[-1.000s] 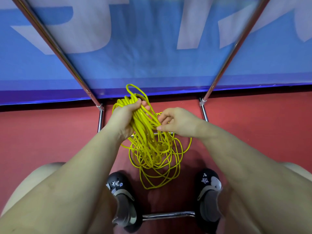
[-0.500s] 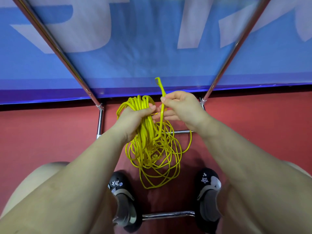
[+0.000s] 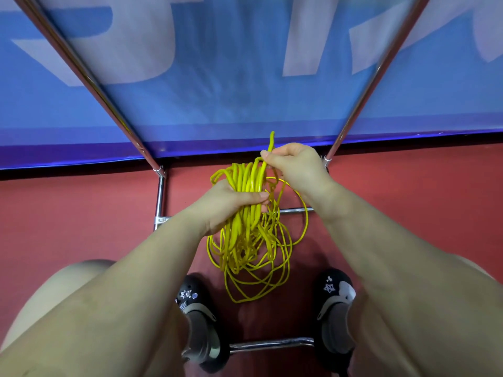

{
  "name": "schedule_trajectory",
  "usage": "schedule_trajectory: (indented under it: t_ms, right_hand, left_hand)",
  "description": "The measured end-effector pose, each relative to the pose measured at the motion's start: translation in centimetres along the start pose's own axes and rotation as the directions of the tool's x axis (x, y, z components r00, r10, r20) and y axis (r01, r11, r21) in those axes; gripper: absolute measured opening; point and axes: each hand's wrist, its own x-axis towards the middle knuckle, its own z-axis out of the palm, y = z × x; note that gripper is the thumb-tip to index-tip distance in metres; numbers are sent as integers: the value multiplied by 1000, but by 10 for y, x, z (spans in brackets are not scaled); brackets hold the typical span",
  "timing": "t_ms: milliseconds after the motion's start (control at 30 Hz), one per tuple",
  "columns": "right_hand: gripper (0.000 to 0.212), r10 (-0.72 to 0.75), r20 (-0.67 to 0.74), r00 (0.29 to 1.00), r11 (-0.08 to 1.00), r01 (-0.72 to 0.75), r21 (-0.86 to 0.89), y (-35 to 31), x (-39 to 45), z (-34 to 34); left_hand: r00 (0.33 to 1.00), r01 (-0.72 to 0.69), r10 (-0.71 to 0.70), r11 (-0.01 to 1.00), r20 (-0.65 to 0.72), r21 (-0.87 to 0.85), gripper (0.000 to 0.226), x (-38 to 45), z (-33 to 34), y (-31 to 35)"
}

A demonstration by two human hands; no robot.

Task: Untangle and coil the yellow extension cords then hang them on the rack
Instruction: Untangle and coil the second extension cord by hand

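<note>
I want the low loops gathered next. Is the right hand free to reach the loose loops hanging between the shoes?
Probably not yet: the right hand pinches a strand above the bundle that the left hand grips. The loose loops hang unobstructed.

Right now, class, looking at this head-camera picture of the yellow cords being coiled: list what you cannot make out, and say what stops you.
Head view only:
- Left hand: its fingers are hidden behind the yellow cords it grips.
- Number of cords: the loops overlap in a tangle, so it cannot be told.
- Plugs: none can be picked out.
- Rack: its poles are cut off by the top edge.
- Blue banner: its white letters are cropped and blurred.
- Right hand: it hides the strand's path below the pinch.
</note>
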Motion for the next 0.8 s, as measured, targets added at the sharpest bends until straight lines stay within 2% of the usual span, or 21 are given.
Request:
schedule_trajectory:
  t_ms: [67, 133, 267, 333, 400, 567, 700, 767, 800]
  right_hand:
    - [20, -57, -26, 998, 993, 54, -104, 2, 1, 0]
    - [19, -77, 18, 997, 981, 79, -178, 3, 0, 0]
    - [27, -65, 301, 951, 929, 168, -331, 9, -12, 5]
    - [23, -71, 360, 930, 920, 201, -336, 15, -19, 9]
    - [17, -99, 368, 925, 925, 221, -309, 20, -22, 13]
    - [14, -253, 254, 933, 911, 319, -263, 25, -23, 20]
    - [9, -459, 242, 855, 742, 518, -425, 21, -20, 18]
    - [11, -440, 280, 853, 732, 521, -440, 18, -19, 17]
    - [15, -388, 314, 867, 771, 492, -406, 16, -19, 17]
  left_hand:
    - [999, 17, -18, 999, -43, -38, 9, 1, -2, 0]
    - [996, 12, -24, 992, -91, -128, 10, 4, -6, 1]
    - [983, 1, -66, 935, -169, -355, 18, 6, -10, 9]
    - [975, 18, -113, 899, -193, -437, 23, 6, -12, 12]
    - [966, 18, -138, 876, -216, -481, 23, 8, -13, 13]
    - [960, -4, -131, 877, -246, -480, 17, 9, -13, 14]
    - [958, -54, -100, 859, -269, -510, 21, 10, -14, 16]
    - [950, -75, -86, 871, -301, -486, 23, 11, -15, 17]
    - [943, -88, -75, 883, -324, -462, 22, 12, -15, 17]
